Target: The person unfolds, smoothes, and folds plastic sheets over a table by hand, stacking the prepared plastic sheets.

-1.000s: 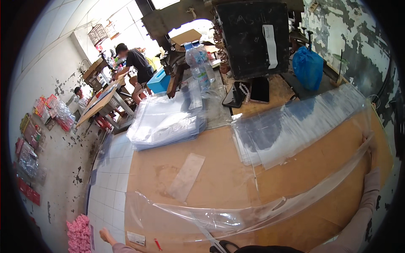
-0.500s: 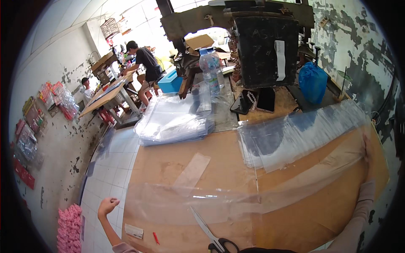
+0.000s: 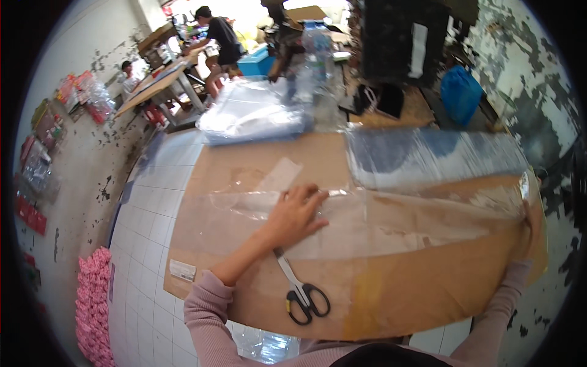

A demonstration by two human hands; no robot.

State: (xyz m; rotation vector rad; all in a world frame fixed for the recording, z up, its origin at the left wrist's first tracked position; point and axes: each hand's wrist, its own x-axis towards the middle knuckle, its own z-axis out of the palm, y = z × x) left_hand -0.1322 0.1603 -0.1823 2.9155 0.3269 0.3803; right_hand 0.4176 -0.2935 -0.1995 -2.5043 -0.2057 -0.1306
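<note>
A long strip of clear plastic film [image 3: 397,229] lies across the brown tabletop. My left hand [image 3: 296,214] rests over its left-middle part, palm down, with fingers spread. At the far right end of the film, my right hand [image 3: 532,223] pinches its edge; the fingers are partly hidden and blurred. Scissors [image 3: 299,287] with black handles lie near my left forearm, their blade tips hidden under the wrist. Behind the film, at the right, lies a layered stack of clear plastic sheets [image 3: 428,156].
Another shiny pile of plastic sheets [image 3: 251,113] is at the back left. Bottles [image 3: 317,49], phones [image 3: 388,101], a blue bag [image 3: 461,95] and a black machine box [image 3: 400,43] stand beyond. A small label [image 3: 183,270] lies at the left edge. Two people work farther off.
My left hand has come from beyond the table's left edge onto the film, which now lies farther up the table. My right hand stays at the film's right end. The view has tilted down.
</note>
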